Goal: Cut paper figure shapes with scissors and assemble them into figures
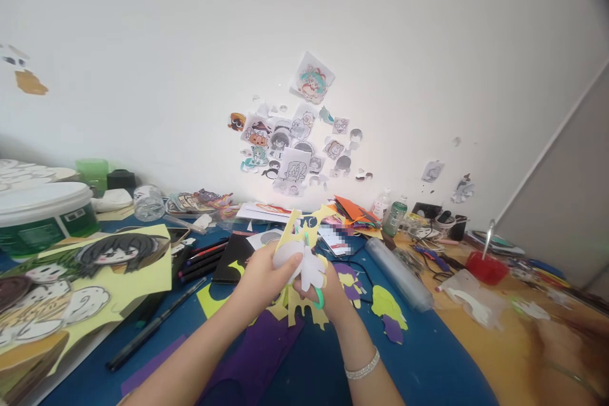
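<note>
My left hand [259, 279] pinches a white and yellow paper cut-out [294, 247] above the blue table [428, 355]. My right hand [326, 295] grips green-handled scissors [318, 295], their blades hidden among the paper. Both hands meet in the middle of the view. Yellow paper scraps [304, 317] hang and lie just beneath them. A beaded bracelet [362, 368] sits on my right wrist.
Purple and lime paper shapes [390, 311] lie to the right, beside a clear plastic roll [398, 273]. Markers [204, 260] and large cartoon cut-outs [85, 279] sit to the left near a white and green tub [42, 212]. Bottles [394, 216] and a red bowl [486, 266] stand far right. Drawings [295, 139] cover the wall.
</note>
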